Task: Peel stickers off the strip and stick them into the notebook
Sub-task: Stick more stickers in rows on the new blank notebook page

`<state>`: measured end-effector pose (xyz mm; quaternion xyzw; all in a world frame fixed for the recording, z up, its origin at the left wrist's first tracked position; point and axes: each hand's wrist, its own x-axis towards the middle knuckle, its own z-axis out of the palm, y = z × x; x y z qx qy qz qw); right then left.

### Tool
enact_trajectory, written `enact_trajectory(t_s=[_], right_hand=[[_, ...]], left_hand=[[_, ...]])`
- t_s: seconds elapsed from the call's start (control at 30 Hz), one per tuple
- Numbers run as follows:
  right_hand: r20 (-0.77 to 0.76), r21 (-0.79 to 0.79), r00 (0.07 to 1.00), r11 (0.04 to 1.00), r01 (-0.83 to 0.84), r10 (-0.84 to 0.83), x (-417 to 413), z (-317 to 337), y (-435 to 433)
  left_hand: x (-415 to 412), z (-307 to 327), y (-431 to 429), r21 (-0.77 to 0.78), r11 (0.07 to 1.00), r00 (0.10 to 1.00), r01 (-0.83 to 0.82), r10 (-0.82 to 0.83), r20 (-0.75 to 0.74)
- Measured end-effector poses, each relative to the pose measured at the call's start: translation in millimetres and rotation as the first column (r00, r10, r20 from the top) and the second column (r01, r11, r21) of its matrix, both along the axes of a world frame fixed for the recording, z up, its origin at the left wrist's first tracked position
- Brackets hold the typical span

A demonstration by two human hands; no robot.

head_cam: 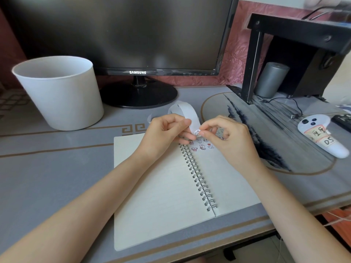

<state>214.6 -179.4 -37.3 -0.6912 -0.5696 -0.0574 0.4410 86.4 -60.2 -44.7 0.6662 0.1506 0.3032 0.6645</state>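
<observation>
Closest to me, the open spiral notebook point(161, 186) lies flat on the grey desk point(47, 168), with a cluster of small cartoon stickers point(202, 146) already on the top of its right page, beside the coil. Above that corner I see the left hand point(165, 130) pinching the curled white strip point(182, 111), while the right hand point(228, 133) nips a round sticker point(197, 132) at the strip's lower end between thumb and forefinger (whether it is fully off the backing, I cannot tell). Behind them stand a white bucket point(60, 92) and a dark monitor point(123, 35), and a white controller point(321, 137) lies well off to the right.
</observation>
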Motion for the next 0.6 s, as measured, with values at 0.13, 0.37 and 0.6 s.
enact_trajectory(t_s=[0.13,0.37,0.6], right_hand=[[-0.056,0.000,0.998,1.000,-0.014,0.014,-0.2,-0.8,0.3],[-0.105,-0.001,0.994,0.999,-0.033,0.033,0.1,-1.2,1.5],[-0.216,-0.003,0.975,0.998,-0.060,0.058,-3.3,0.8,-0.1]], left_hand=[[0.4,-0.3,0.2,0.004,1.000,1.000,0.003,-0.003,0.002],[-0.5,0.5,-0.2,-0.001,1.000,1.000,0.015,-0.015,0.010],[-0.9,-0.1,-0.7,-0.018,0.998,0.999,0.052,-0.052,-0.015]])
